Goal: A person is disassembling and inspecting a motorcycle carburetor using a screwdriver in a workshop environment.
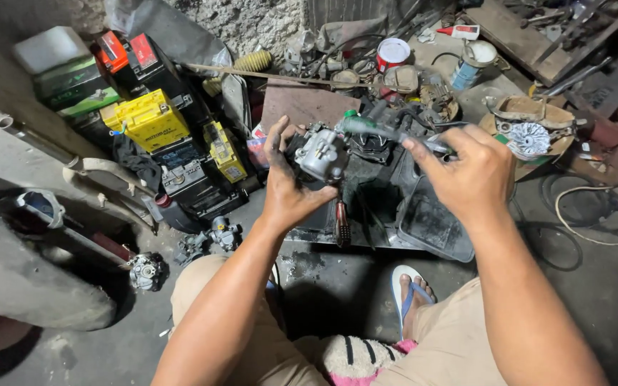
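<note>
Left hand [289,187] wraps the grey carburetor [322,154], holding it up over the black tray [434,229]. Right hand [470,171] pinches a green-handled screwdriver [384,131]; its long axis runs right-to-left, tip touching the carburetor's far top. Below: oily concrete floor [595,286]. Cluttered floor workshop, yellow batteries [150,119] far left, wire brush [342,225] near.

This is a small repair workshop for engines. Old yellow and black vehicle batteries [153,121] stand against the rough grey wall [252,21], small metal carburettors [148,271] lie on the oil-stained concrete floor [337,286], and scattered greasy engine parts [531,136] surround a black plastic tray [434,229].
</note>
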